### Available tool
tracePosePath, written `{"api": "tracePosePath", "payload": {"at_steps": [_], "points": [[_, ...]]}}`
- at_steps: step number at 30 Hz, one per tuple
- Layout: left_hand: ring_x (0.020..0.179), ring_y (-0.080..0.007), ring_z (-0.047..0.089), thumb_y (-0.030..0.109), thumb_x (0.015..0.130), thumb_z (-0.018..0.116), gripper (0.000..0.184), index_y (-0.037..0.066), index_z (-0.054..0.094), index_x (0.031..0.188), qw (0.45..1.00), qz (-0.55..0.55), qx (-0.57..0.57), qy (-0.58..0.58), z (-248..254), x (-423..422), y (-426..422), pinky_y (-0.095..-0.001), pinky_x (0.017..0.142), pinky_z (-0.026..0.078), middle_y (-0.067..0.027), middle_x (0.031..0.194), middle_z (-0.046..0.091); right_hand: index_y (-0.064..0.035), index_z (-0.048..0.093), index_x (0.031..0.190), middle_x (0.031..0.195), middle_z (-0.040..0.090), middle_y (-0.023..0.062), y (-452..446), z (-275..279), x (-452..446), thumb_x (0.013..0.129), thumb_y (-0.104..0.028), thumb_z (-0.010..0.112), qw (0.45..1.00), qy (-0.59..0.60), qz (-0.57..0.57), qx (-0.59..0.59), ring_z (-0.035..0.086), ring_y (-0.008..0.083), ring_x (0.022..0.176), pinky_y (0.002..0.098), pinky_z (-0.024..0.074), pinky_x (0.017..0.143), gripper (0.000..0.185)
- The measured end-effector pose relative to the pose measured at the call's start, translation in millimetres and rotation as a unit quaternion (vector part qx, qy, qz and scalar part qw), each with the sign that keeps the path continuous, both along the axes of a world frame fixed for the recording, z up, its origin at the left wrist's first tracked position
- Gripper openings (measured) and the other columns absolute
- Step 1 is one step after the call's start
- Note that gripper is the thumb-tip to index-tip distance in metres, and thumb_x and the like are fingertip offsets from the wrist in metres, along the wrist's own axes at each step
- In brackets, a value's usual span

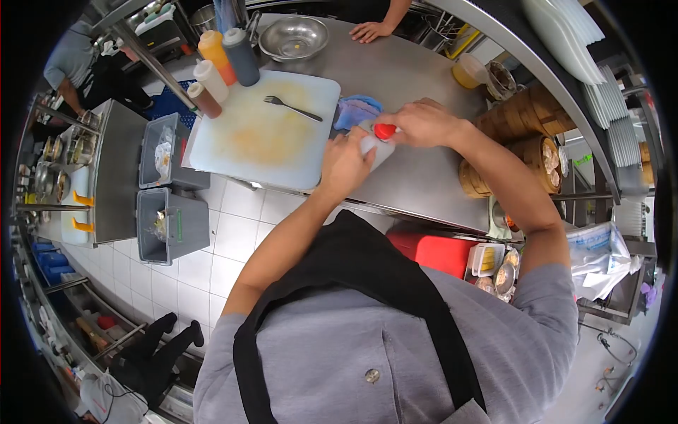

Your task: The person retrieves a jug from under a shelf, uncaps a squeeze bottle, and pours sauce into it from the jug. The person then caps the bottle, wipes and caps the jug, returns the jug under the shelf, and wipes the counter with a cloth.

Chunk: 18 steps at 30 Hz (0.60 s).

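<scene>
Over the front edge of the steel counter, my left hand (345, 161) is closed around a whitish bottle (381, 154). The fingers of my right hand (425, 124) are bent against the bottle's red cap (385, 131). Just behind them lies a crumpled blue and purple cloth (357, 112). To the left is a stained white cutting board (268, 162) with a black-handled fork (293, 108) on it. Most of the bottle is hidden by my hands.
Sauce squeeze bottles (241, 56) stand at the board's back left, near a metal bowl (294, 38). Another person's hand (371, 32) rests on the counter's far side. Bamboo steamers (522, 116) are stacked at right. Grey bins (173, 226) stand on the floor at left.
</scene>
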<state>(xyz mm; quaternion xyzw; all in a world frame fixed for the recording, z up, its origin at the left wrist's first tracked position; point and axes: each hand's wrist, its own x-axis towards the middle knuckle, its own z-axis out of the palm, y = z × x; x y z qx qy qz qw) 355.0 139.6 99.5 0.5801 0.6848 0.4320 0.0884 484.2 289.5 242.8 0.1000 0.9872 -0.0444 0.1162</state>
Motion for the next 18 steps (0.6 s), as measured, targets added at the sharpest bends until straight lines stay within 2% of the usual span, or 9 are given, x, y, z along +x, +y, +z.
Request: {"api": "tracePosePath", "payload": {"at_steps": [1,2,4,5,7,12,15,16,18], "points": [[0.09,-0.0409,0.066,0.019,0.083,0.078,0.037,0.004,0.06,0.112,0.998,-0.028,-0.037,-0.041,2,3,0,-0.0516,0.087,0.049,-0.0185,0.095,0.07,-0.0083,0.07,0.105,0.096,0.072,0.0165,-5,2,-11,0.096,-0.038,0.061,0.996,-0.078,-0.028,0.044,0.07,0.038,0.09,0.0494,0.0556,0.082,0.033],[0.094,-0.0419,0.066,0.017,0.082,0.078,0.041,0.002,0.061,0.115,0.994,-0.038,-0.07,-0.072,4,2,1,-0.0521,0.091,0.05,-0.0198,0.099,0.07,-0.011,0.073,0.092,0.092,0.072,0.018,10,-23,-2,0.096,-0.033,0.059,0.997,-0.051,0.02,0.051,0.07,0.0407,0.085,0.0511,0.0562,0.073,0.026],[0.104,-0.0438,0.065,0.017,0.077,0.079,0.056,-0.002,0.061,0.126,0.999,-0.02,-0.021,0.014,-21,3,6,-0.0511,0.097,0.049,-0.0242,0.11,0.068,-0.0164,0.067,0.109,0.106,0.071,0.0136,6,-31,5,0.1,-0.038,0.054,0.997,-0.023,0.027,0.068,0.071,0.0338,0.097,0.0555,0.0539,0.083,0.027],[0.101,-0.0438,0.065,0.02,0.077,0.08,0.055,-0.002,0.06,0.124,0.999,-0.031,-0.001,0.019,-21,1,5,-0.0519,0.093,0.05,-0.0246,0.106,0.068,-0.0172,0.062,0.117,0.112,0.069,0.0124,-2,-18,-2,0.1,-0.041,0.054,0.992,-0.108,0.006,0.071,0.07,0.0326,0.1,0.0567,0.0521,0.087,0.031],[0.095,-0.0413,0.065,0.021,0.078,0.079,0.048,0.002,0.056,0.116,0.999,-0.031,-0.031,0.025,-3,-3,-2,-0.0532,0.084,0.049,-0.0238,0.098,0.067,-0.0082,0.06,0.113,0.1,0.069,0.0172,-1,-21,0,0.096,-0.041,0.06,0.988,-0.066,0.074,0.118,0.07,0.0382,0.087,0.0523,0.0556,0.072,0.037],[0.1,-0.0413,0.064,0.02,0.082,0.076,0.055,-0.003,0.052,0.125,0.999,-0.042,-0.002,-0.004,-8,-6,5,-0.0504,0.089,0.047,-0.0231,0.1,0.067,-0.0087,0.063,0.093,0.086,0.07,0.0178,4,-80,7,0.094,-0.039,0.062,0.986,0.093,0.04,0.133,0.069,0.0388,0.075,0.0507,0.0549,0.068,0.031],[0.101,-0.0395,0.065,0.02,0.083,0.075,0.057,-0.004,0.05,0.129,0.999,-0.032,-0.017,-0.001,-13,-1,1,-0.0482,0.09,0.047,-0.0225,0.1,0.068,-0.0025,0.068,0.086,0.081,0.07,0.0253,-29,-89,-19,0.099,-0.042,0.054,0.911,0.089,-0.343,0.212,0.071,0.0418,0.082,0.056,0.0554,0.069,0.044],[0.102,-0.0386,0.065,0.021,0.084,0.075,0.058,-0.004,0.05,0.13,1.0,-0.023,-0.018,0.01,-13,0,3,-0.047,0.09,0.047,-0.0222,0.1,0.068,-0.0025,0.068,0.086,0.081,0.07,0.0253,-24,-94,-21,0.099,-0.042,0.054,0.908,0.091,-0.343,0.221,0.071,0.0418,0.082,0.056,0.0554,0.069,0.044],[0.101,-0.038,0.065,0.02,0.083,0.075,0.058,-0.004,0.05,0.129,1.0,-0.031,-0.003,0.003,-8,2,3,-0.0467,0.09,0.047,-0.0216,0.099,0.068,0.0003,0.069,0.112,0.079,0.07,0.0256,-14,-111,-6,0.101,-0.049,0.047,0.872,0.084,-0.471,0.108,0.069,0.0471,0.08,0.056,0.0541,0.076,0.055]]}}
